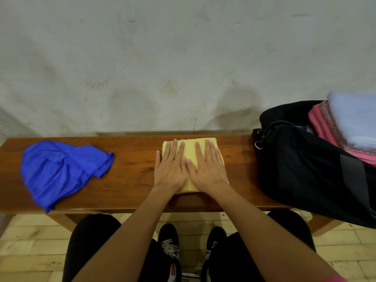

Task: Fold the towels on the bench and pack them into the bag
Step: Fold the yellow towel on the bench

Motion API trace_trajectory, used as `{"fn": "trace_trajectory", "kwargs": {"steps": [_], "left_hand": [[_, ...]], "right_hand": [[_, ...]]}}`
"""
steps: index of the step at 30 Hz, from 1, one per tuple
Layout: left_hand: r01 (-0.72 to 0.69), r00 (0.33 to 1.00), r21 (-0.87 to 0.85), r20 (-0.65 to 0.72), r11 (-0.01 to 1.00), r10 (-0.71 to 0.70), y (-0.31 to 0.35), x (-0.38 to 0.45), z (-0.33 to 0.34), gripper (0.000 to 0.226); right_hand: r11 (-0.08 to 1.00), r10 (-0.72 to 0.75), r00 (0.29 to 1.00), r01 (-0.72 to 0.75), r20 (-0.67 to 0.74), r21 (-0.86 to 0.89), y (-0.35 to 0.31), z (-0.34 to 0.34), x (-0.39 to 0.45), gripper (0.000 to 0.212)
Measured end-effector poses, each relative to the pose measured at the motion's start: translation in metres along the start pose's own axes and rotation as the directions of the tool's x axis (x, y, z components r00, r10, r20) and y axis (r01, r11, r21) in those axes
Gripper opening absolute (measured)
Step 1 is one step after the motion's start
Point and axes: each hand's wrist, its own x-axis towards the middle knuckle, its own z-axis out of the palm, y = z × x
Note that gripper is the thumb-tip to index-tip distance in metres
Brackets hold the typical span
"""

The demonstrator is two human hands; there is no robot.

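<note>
Both hands flat, fingers straight and slightly spread: left hand [170, 167] and right hand [207, 167] press folded yellow towel [190, 153] mid-bench [132, 180]. Blue towel [61, 169] crumpled at left. Black bag [305, 169] at right, folded towels [345, 127] inside.

Worktop: a long brown wooden worktop [134, 180] set against a pale wall, running from left to right across the view.
Left end: a crumpled blue towel [61, 169] — one corner hangs over the near edge.
Middle: a folded yellow towel [190, 153] lying flat, well apart from the blue one.
Right end: a black bag [305, 165], open — folded pink and light blue cloth shows in its mouth, and its near side overhangs the worktop's edge.
</note>
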Motion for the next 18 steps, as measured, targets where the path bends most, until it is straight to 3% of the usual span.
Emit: {"fn": "trace_trajectory", "kwargs": {"steps": [5,13,18], "left_hand": [[-0.015,1.0,0.008,-0.022,1.0,0.015,0.002,0.0,0.002,0.057],[-0.045,0.999,0.064,0.025,0.997,0.043,-0.001,0.002,0.004,0.056],[0.012,0.999,0.055,0.029,0.998,-0.013,0.002,0.001,0.004,0.065]], "right_hand": [[1.0,-0.001,1.0,0.002,0.014,-0.019,0.001,0.003,0.002,0.082],[0.997,-0.029,0.996,0.035,0.085,-0.07,0.006,-0.004,0.005,0.063],[0.999,0.02,1.0,-0.02,0.018,0.037,0.012,-0.002,0.0,0.059]]}}
